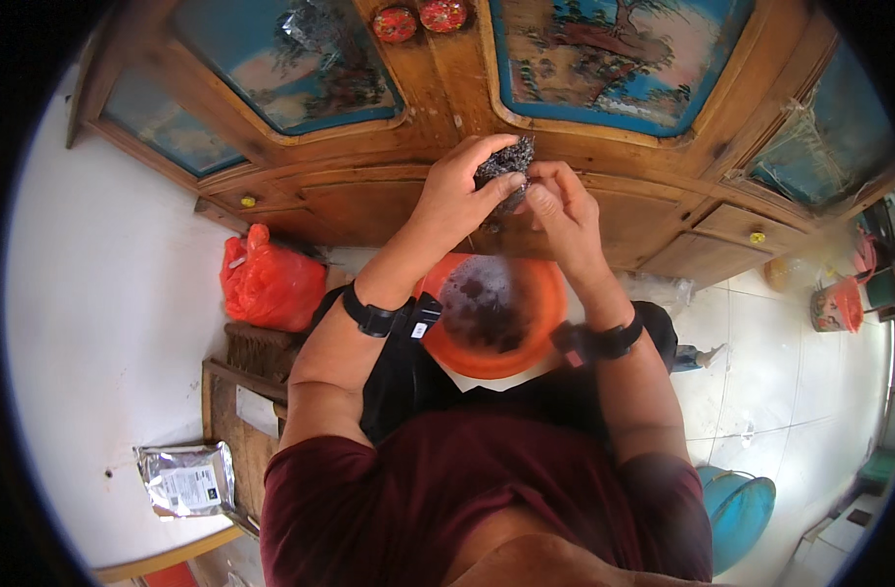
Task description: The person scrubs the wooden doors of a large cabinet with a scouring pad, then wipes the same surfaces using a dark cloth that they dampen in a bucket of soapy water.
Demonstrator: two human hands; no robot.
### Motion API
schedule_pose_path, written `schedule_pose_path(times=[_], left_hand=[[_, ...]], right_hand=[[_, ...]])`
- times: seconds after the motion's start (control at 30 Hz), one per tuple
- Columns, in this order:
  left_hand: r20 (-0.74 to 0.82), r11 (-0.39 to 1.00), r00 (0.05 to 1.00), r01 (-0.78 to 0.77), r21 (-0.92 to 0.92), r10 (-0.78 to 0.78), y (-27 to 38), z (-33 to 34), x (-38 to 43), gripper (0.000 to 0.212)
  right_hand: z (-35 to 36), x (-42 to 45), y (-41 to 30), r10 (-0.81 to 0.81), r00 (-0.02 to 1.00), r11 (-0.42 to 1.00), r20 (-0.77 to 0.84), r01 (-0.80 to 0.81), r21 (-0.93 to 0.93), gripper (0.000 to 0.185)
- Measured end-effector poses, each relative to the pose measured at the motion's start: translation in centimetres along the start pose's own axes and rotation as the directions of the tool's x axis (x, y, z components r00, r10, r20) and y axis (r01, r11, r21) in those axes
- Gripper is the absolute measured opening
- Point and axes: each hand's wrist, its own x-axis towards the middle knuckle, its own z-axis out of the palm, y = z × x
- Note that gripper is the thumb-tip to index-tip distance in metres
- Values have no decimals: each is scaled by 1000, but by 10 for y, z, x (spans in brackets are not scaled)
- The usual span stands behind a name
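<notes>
My left hand [462,183] grips a dark, wet-looking clump of crinkled material [512,155], fingers behind it and thumb across the front. Against the clump's right edge, the curled thumb and fingers of my right hand [571,213] pinch at it; part of their contact is hidden. What the clump is made of I cannot tell. Below both hands stands an orange plastic basin [484,367] holding foamy water [477,282] with dark matter in it. A black strap circles each wrist.
A wooden cabinet [447,95] with painted panels rises just beyond my hands. On the left are a red plastic bag [275,282], a brush [257,352] and a silver pouch [187,480] bearing writing. A blue bucket [741,513] and a patterned pail [836,307] stand right.
</notes>
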Motion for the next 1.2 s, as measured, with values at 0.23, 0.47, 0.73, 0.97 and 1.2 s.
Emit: schedule_pose_path(times=[0.23, 0.47, 0.73, 0.97, 1.2], left_hand=[[181, 941, 956, 269, -207, -233, 3, -25, -3, 58], [175, 999, 984, -10, -39, 17, -14, -55, -3, 38], [-324, 977, 938, -56, 206, 122, -25, -64, -13, 21], [-207, 938, 978, -54, -344, -20, -5, -68, -16, 37], [-237, 865, 968, -44, -499, -87, 3, -67, -6, 41]], right_hand=[[27, 1, -7, -95, 995, 795, 9, 81, -601, 27], [29, 6, 23, 10, 986, 949, -164, -61, -308, 10], [55, 23, 10, 30, 962, 999, -272, -19, 42, 12], [68, 45, -8, -518, 843, 628, -147, 258, -734, 8], [79, 70, -62, -180, 923, 984, -340, 173, -50, 8]])
